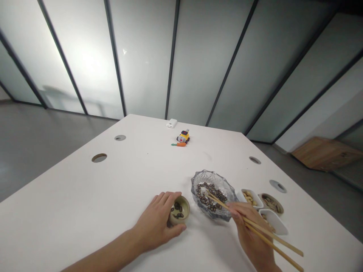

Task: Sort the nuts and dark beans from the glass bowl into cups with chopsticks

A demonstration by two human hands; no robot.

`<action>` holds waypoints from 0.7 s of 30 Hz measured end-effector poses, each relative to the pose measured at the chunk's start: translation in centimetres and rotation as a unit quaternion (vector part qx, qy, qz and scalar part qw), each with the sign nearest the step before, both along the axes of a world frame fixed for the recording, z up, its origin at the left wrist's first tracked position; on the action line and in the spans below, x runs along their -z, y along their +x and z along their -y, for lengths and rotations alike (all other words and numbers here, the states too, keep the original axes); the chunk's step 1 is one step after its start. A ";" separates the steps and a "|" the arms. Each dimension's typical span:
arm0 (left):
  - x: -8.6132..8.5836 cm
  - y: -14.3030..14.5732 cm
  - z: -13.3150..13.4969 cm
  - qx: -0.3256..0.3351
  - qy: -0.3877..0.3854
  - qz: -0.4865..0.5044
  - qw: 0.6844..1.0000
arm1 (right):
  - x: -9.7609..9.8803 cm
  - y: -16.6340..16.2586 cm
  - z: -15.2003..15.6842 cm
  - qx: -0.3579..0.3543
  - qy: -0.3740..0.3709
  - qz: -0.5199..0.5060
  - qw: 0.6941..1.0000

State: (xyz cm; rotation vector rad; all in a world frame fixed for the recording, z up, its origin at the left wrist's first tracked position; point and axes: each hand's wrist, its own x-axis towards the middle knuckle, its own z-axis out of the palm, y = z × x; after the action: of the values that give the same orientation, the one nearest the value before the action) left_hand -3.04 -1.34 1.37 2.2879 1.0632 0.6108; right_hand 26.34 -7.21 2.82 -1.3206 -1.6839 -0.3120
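My left hand is wrapped round a small greenish cup standing on the white table. Several dark brown beans, which look like coffee beans, lie in the bottom of that cup. A pair of wooden chopsticks is in the grip of my right hand. Their tips are inside a scalloped clear glass bowl, down among many more of the dark beans. Whether a bean is pinched between the tips I cannot tell. The bowl stands just right of the cup.
Right of the bowl are a white dish of nuts, another white dish and a round bowl of striped seeds. Further back lie a yellow toy car, an orange toy carrot and a white box-shaped device. Round holes pierce the tabletop.
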 end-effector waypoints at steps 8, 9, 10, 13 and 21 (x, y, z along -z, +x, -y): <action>0.3 -0.1 0.1 0.004 0.009 -0.001 1.000 | -0.1 -0.2 0.2 -0.021 -0.011 0.021 0.999; 0.3 -0.1 0.1 0.004 0.010 0.000 1.000 | -0.2 -0.2 0.2 -0.022 -0.010 0.023 0.999; 0.3 -0.1 0.1 0.003 0.010 0.000 1.000 | -0.2 -0.3 0.2 -0.020 -0.008 0.025 0.999; 0.3 -0.1 0.0 0.003 0.009 0.000 1.000 | -0.5 -0.2 0.3 -0.011 0.003 0.036 0.999; 0.3 -0.1 0.0 0.004 0.008 0.005 1.000 | -1.1 -0.3 0.6 -0.002 -0.003 0.052 0.999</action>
State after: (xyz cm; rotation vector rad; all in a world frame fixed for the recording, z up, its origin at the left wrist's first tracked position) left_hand -3.09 -1.32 1.10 2.2988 1.0471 0.6289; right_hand 26.03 -7.79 3.95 -1.3250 -1.7735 -0.3797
